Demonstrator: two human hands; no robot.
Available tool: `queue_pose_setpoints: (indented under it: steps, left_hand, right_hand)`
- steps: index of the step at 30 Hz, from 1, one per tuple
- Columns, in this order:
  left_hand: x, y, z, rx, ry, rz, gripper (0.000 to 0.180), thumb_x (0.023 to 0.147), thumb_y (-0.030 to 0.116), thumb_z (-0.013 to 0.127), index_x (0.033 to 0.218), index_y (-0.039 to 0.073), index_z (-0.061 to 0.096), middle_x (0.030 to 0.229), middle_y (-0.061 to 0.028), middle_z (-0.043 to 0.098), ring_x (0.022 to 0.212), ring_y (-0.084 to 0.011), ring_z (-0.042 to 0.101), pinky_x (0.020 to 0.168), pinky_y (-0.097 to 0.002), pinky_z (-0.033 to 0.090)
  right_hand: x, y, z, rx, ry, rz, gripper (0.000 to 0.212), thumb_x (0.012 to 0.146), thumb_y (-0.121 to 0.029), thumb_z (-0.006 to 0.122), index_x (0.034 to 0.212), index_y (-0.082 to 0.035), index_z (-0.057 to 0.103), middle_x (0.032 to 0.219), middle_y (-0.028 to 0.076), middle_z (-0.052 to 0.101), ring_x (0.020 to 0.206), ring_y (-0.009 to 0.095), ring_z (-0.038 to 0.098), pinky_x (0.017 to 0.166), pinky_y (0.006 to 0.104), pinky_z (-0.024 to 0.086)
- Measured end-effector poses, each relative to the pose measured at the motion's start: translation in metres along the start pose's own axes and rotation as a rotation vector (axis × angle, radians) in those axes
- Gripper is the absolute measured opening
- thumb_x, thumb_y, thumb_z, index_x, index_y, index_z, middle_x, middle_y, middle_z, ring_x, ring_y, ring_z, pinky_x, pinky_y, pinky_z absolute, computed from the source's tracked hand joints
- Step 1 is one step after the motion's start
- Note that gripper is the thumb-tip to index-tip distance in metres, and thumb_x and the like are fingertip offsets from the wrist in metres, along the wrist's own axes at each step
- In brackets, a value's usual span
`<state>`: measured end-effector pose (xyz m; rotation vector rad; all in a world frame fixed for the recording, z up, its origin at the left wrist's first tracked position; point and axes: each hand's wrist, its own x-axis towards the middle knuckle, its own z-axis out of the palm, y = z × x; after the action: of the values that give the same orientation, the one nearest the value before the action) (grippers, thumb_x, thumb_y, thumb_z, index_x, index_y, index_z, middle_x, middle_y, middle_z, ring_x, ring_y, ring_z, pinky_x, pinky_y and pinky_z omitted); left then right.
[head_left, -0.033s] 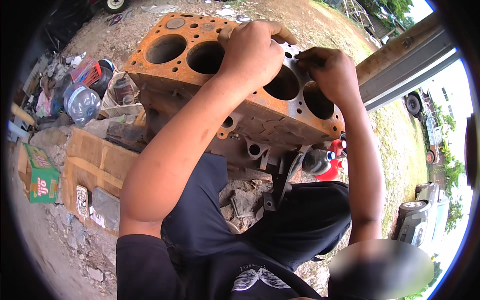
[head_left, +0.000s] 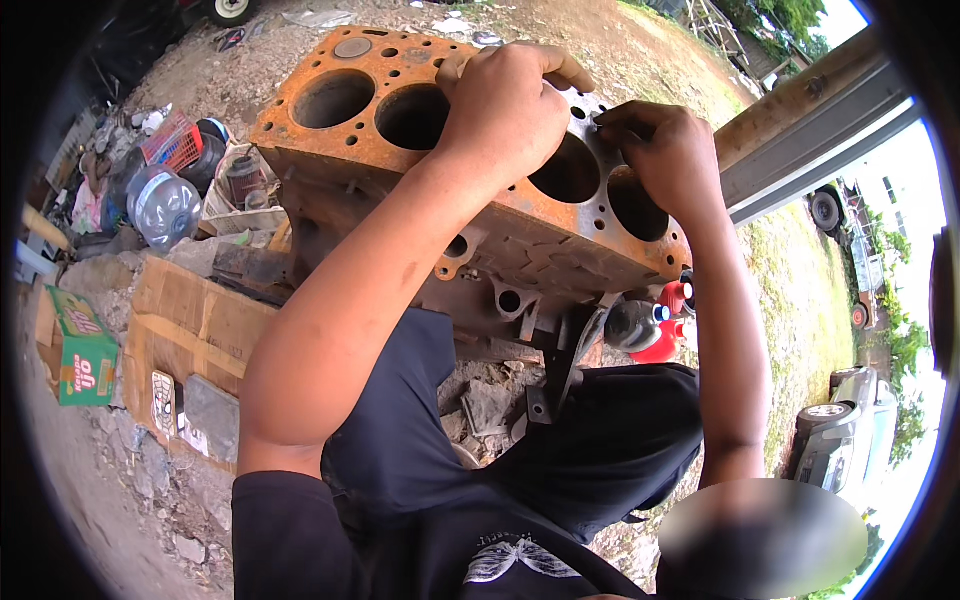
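Observation:
In front of me stands a rusty engine block (head_left: 365, 160), with a row of round cylinder bores along its orange-brown top face. Part of that face between my hands looks greyer and barer. My left hand (head_left: 508, 105) rests over the top around the middle of the row, fingers curled; its fingertips and anything under them are hidden. At the right end my right hand (head_left: 668, 155) is bent down beside the last bores. Its fingers are pinched together at the grey surface, and whatever they hold is too small or hidden to make out.
Left of the block are a cardboard box (head_left: 225, 305), a clear plastic water jug (head_left: 165, 208), a red crate (head_left: 174, 143) and a green carton (head_left: 88, 345). Bottles with red parts (head_left: 660, 340) stand below its right end. A thick post (head_left: 800, 105) slants at the right; a parked car (head_left: 850, 425) is beyond.
My right hand's fingers have shifted very slightly to the right and toward me on the block's top. My left hand stays in place.

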<state>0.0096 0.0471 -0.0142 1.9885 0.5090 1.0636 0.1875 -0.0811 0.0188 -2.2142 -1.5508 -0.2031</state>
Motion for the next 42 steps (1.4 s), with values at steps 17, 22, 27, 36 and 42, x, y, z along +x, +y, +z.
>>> queue_pose_setpoints:
  steps: [17,22,27,36,42]
  left_hand:
    - [0.009,-0.004,-0.017,0.028,0.019,0.022,0.048,0.086,-0.001,0.05,0.114,0.008,0.088,0.094,-0.0137,0.083,0.079,-0.0222,0.073,0.082,-0.0384,0.06]
    - [0.012,-0.01,-0.012,-0.06,0.032,0.038,0.054,0.086,-0.003,0.045,0.118,0.009,0.087,0.09,-0.0102,0.083,0.064,-0.0114,0.063,0.066,-0.033,0.056]
    - [0.006,-0.004,-0.016,0.044,-0.015,0.018,0.051,0.088,-0.003,0.045,0.118,0.007,0.086,0.093,-0.0077,0.083,0.061,-0.0093,0.06,0.062,-0.0308,0.053]
    - [0.002,0.002,-0.019,-0.003,-0.033,-0.001,0.049,0.087,-0.003,0.047,0.114,0.007,0.087,0.064,-0.0014,0.065,0.05,-0.0081,0.05,0.052,-0.0314,0.044]
    - [-0.002,0.005,-0.013,-0.096,-0.098,-0.067,0.05,0.087,-0.006,0.044,0.111,0.006,0.087,0.061,0.0028,0.056,0.048,-0.0057,0.045,0.048,-0.0283,0.037]
  right_hand:
    - [0.005,-0.004,-0.004,0.014,-0.009,0.031,0.017,0.096,-0.013,0.077,0.107,-0.016,0.09,0.1,0.012,0.085,0.092,0.031,0.082,0.088,0.0425,0.064]
    - [0.022,0.005,0.0,0.007,-0.037,-0.001,0.018,0.096,-0.015,0.079,0.11,-0.015,0.09,0.098,0.009,0.086,0.087,0.023,0.081,0.085,0.0385,0.063]
    - [0.011,0.0,-0.006,0.014,-0.042,0.019,0.017,0.095,-0.015,0.078,0.108,-0.016,0.09,0.099,0.01,0.086,0.09,0.029,0.083,0.087,0.0418,0.064]
    - [0.013,0.01,-0.005,-0.011,-0.058,0.018,0.019,0.097,-0.019,0.08,0.114,-0.016,0.089,0.096,0.01,0.085,0.083,0.02,0.08,0.082,0.0369,0.062]
    - [0.034,0.009,0.002,-0.028,-0.055,0.046,0.023,0.092,-0.015,0.08,0.112,-0.017,0.091,0.1,0.009,0.086,0.086,0.023,0.082,0.083,0.0367,0.063]
